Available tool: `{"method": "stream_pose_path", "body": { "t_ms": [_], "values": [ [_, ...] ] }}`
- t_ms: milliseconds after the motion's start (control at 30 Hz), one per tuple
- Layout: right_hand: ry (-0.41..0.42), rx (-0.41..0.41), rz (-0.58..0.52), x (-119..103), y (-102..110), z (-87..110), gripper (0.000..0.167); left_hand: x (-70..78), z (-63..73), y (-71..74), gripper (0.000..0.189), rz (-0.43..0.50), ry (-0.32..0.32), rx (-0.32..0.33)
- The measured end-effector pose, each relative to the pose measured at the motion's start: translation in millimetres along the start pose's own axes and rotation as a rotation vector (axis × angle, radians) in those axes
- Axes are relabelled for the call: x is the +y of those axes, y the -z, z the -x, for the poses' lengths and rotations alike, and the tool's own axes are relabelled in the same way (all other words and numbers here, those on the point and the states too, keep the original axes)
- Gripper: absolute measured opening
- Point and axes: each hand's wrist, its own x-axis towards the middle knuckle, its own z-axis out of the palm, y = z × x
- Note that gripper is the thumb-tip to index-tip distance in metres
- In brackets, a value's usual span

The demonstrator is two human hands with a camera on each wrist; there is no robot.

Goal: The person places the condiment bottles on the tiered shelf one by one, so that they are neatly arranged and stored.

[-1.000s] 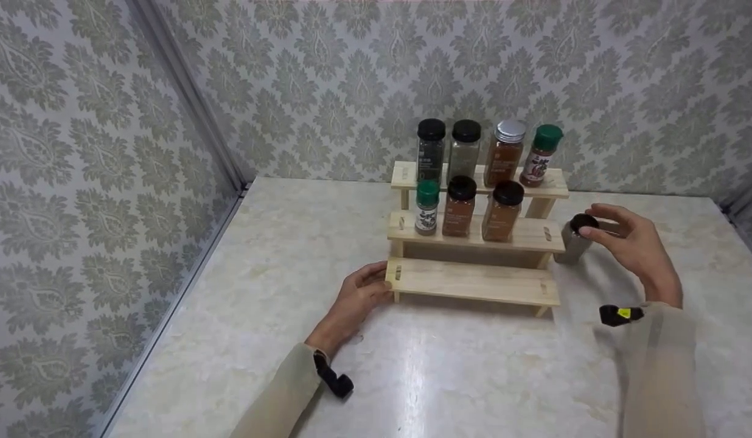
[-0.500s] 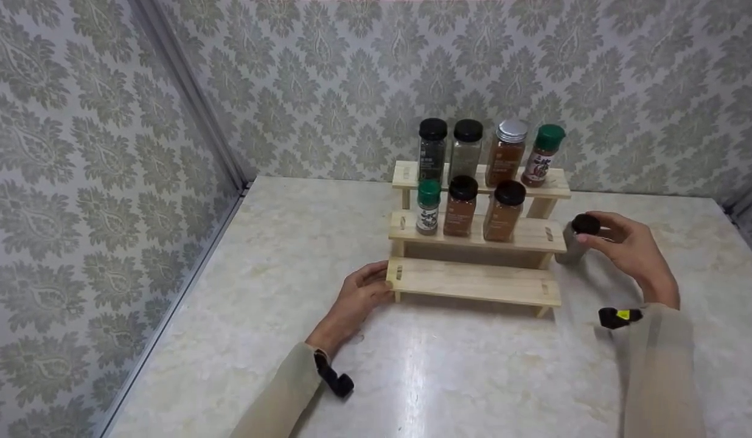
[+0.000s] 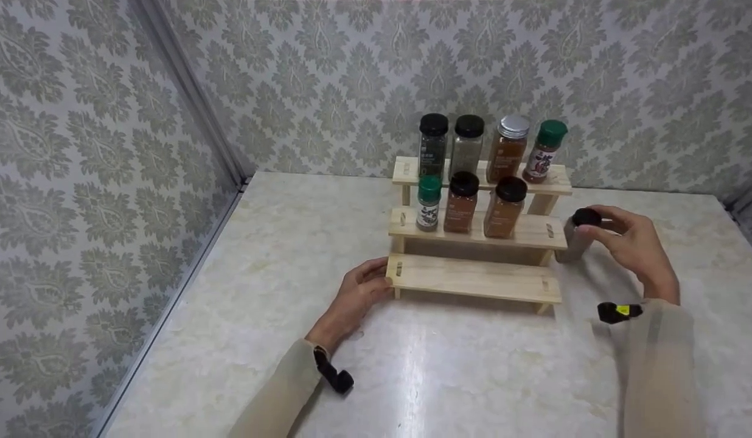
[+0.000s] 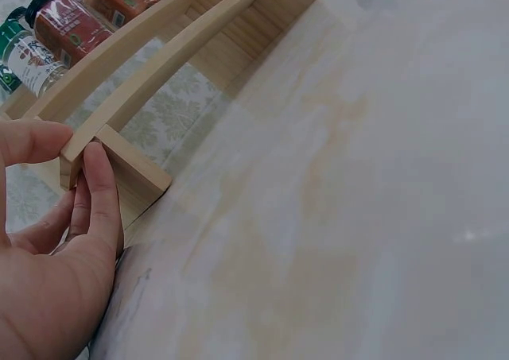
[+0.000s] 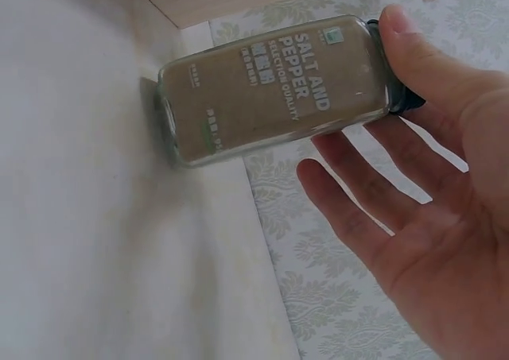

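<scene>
A three-tier wooden rack (image 3: 473, 280) stands on the table. At the left end of its lowest tier, my left hand (image 3: 359, 298) pinches the board between thumb and fingers; the left wrist view shows the thumb (image 4: 36, 141) on top and fingertips underneath. Beside the rack's right end, my right hand (image 3: 640, 249) holds a glass seasoning jar (image 3: 574, 243) by its black lid. Its label reads "Salt and Pepper" in the right wrist view, where the greyish-brown powder jar (image 5: 270, 90) has its base close to the table. The right thumb presses the lid's side, other fingers behind.
On the middle tier stand a small green-capped bottle (image 3: 428, 204) and two black-lidded jars (image 3: 461, 204) (image 3: 505, 210). The top tier bears several more, including a silver-lidded jar (image 3: 507, 152). A patterned wall (image 3: 364, 79) rises behind, another at left.
The right fingers have drawn slightly closer around the jar's lid, and the jar remains beside the rack. The left hand keeps its grip on the lowest tier. The head view has shifted slightly.
</scene>
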Motion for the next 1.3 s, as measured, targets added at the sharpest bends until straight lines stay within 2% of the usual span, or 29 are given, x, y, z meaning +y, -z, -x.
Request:
{"method": "stream_pose_path", "body": {
  "t_ms": [233, 500, 700, 1033, 1300],
  "values": [
    [0.1, 0.094, -0.045, -13, 7, 3.5, 0.056, 1.6, -0.4, -0.9, 0.057, -0.013, -0.001, 0.016],
    [0.154, 0.229, -0.107, -38, 14, 12.3, 0.049, 1.1, -0.4, 0.0, 0.056, -0.002, -0.003, 0.015],
    [0.257, 0.322, -0.153, -58, 21, 21.3, 0.043, 0.0, -1.5, 1.4, 0.059, 0.01, 0.001, 0.0],
    [0.391, 0.38, -0.184, -86, 22, 30.7, 0.042, 0.0, -2.3, 1.0, 0.061, -0.013, 0.007, -0.011],
    [0.497, 0.375, -0.226, -94, 6, 27.2, 0.043, 0.7, -0.9, 1.6, 0.06, -0.02, 0.006, -0.014]
  ]
}}
